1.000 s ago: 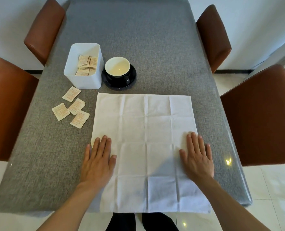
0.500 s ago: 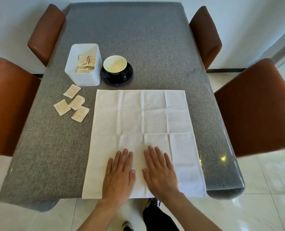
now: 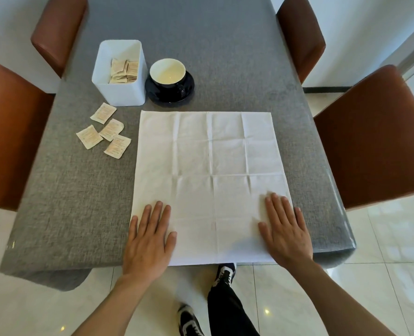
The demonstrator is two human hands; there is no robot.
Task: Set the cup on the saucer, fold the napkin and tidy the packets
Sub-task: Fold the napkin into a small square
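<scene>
A white napkin (image 3: 210, 170) lies spread flat on the grey table, creased into a grid, its near edge at the table's front edge. My left hand (image 3: 150, 238) presses flat on its near left corner, fingers apart. My right hand (image 3: 284, 229) lies flat on the near right corner. A dark cup (image 3: 168, 73) with a pale inside stands on a dark saucer (image 3: 189, 90) behind the napkin. Several beige packets (image 3: 104, 133) lie loose left of the napkin. More packets sit in a white box (image 3: 120, 93) beside the cup.
The grey table (image 3: 75, 195) has brown chairs at both sides: two on the left (image 3: 9, 132), two on the right (image 3: 370, 141). My legs and shoes (image 3: 221, 275) show below the table's front edge on a pale tiled floor.
Both hands slid apart from the napkin's near middle out to its near corners, smoothing it. The view tilted down and closer; the cup, box and packets did not move.
</scene>
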